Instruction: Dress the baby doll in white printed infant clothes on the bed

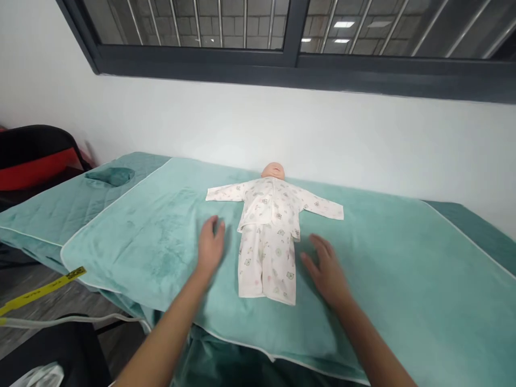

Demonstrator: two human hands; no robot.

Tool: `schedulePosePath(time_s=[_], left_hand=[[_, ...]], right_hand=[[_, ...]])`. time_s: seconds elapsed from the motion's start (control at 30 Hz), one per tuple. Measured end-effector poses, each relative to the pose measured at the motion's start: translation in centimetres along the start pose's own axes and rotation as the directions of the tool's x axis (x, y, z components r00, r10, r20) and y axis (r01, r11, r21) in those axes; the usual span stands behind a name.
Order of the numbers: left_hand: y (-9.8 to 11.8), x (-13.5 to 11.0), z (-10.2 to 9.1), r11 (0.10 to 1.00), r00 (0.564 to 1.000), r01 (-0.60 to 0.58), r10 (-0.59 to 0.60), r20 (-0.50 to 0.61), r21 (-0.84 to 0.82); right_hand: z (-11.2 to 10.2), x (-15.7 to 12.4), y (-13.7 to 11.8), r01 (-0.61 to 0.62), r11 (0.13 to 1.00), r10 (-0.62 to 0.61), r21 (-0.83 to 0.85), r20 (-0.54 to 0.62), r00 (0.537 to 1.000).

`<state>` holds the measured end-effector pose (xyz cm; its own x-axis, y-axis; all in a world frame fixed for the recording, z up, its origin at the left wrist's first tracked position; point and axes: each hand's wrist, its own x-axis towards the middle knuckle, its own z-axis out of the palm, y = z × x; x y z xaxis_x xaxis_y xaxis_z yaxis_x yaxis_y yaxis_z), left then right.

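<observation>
A baby doll [273,171] lies on its back on a teal towel [403,269], head toward the wall. It wears a white patterned top with sleeves spread wide and matching trousers [266,263]. My left hand [210,246] rests flat and open on the towel just left of the trousers. On the other side my right hand [327,271] lies open on the towel, close to the trouser leg. Neither hand holds anything.
The towel covers a teal padded table [60,204] with a face hole [109,176] at the far left. A white wall and dark window frame stand behind. A black and red chair [36,156] is at left; yellow tape [40,290] hangs below.
</observation>
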<state>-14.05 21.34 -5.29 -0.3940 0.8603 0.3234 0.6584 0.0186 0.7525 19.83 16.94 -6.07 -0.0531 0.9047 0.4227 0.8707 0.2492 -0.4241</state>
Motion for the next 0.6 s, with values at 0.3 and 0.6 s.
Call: schedulePosePath(time_s=[0.3,0.6], left_hand=[[2.2,-16.7,-2.2,0.829,0.784,-0.544,0.557,0.276,-0.128],[2.1,-15.6,-1.9,0.786,0.789,-0.592,0.610,0.070,-0.178]], right_hand=[[1.3,-9.8,-9.7,0.079,0.975,-0.093,0.209,0.058,0.994],[-0.3,-11.7,-9.9,-0.181,0.855,0.223,0.487,-0.029,0.974]])
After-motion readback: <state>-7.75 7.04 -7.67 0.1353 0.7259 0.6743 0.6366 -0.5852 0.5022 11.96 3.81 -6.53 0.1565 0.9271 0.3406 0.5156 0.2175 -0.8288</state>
